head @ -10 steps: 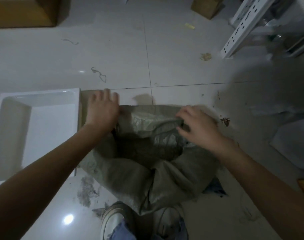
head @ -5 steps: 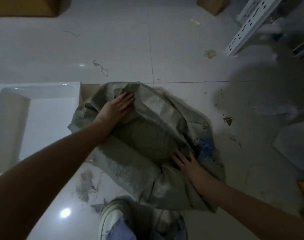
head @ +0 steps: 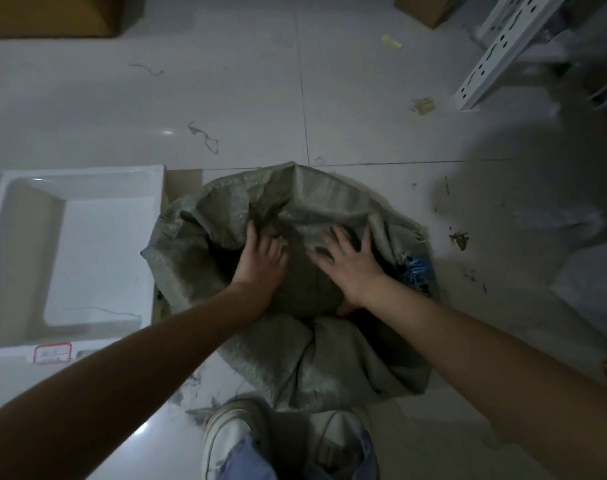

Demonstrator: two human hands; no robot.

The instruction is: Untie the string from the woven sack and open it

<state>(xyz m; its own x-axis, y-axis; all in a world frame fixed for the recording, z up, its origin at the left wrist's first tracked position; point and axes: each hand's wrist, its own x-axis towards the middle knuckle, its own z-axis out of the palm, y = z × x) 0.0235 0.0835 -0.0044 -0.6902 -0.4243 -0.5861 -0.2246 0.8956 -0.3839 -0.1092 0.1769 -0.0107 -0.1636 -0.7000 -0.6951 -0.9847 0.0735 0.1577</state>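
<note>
A grey-green woven sack (head: 316,358) stands on the tiled floor in the middle of the head view, its mouth spread wide and the rim folded outward. Grey contents (head: 305,282) show inside the mouth. My left hand (head: 260,261) reaches into the mouth on the left, fingers pushing against the inner fabric fold. My right hand (head: 350,261) lies flat with spread fingers on the contents and the inner wall. A loose piece of string (head: 205,136) lies on the floor beyond the sack. Frayed blue threads (head: 416,268) hang at the sack's right rim.
A white rectangular basin (head: 73,251) sits close to the sack's left side. My shoes (head: 226,441) stand just below the sack. A white perforated metal rack (head: 499,46) leans at the top right, cardboard boxes (head: 426,8) at the top. Small debris (head: 459,239) dots the floor.
Both hands have moved from the sack's rim into its mouth. The rim has been spread outward and folded down, and the mouth is wider than before.
</note>
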